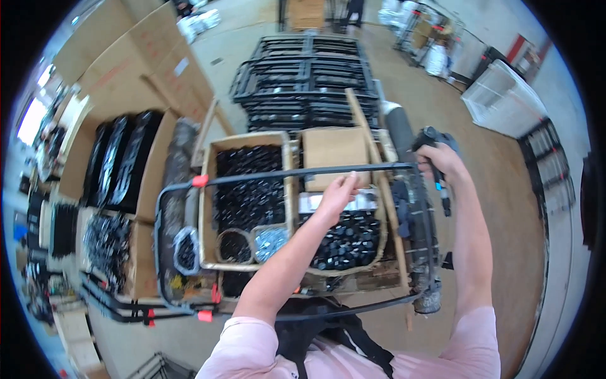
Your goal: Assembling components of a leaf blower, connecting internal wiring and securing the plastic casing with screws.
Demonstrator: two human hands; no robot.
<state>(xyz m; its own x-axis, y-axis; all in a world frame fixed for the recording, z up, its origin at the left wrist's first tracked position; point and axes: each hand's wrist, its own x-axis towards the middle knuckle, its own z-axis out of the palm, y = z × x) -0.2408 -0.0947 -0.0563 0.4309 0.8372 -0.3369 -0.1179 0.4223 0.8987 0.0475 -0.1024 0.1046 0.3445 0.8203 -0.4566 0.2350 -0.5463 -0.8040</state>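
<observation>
A black tubular metal frame (287,172) with rounded corners lies across the bench in front of me, red pieces (200,181) at its left corners. My left hand (339,199) reaches over it, fingers pinched together at the near side of the far bar; what they hold, if anything, is too small to tell. At the frame's far right corner, my right hand (444,159) grips a dark cordless power driver (429,134). Below the left forearm sits a bin of black plastic caps (347,243). To its left, a cardboard box (207,221) holds many small black parts.
Stacked black frames (306,69) stand beyond the bench. A closed cardboard box (334,148) and a wooden stick (388,208) lie near the frame. Left are large cartons (148,50) and black-wrapped bundles (129,158). A white mesh crate (505,98) stands by the right wall.
</observation>
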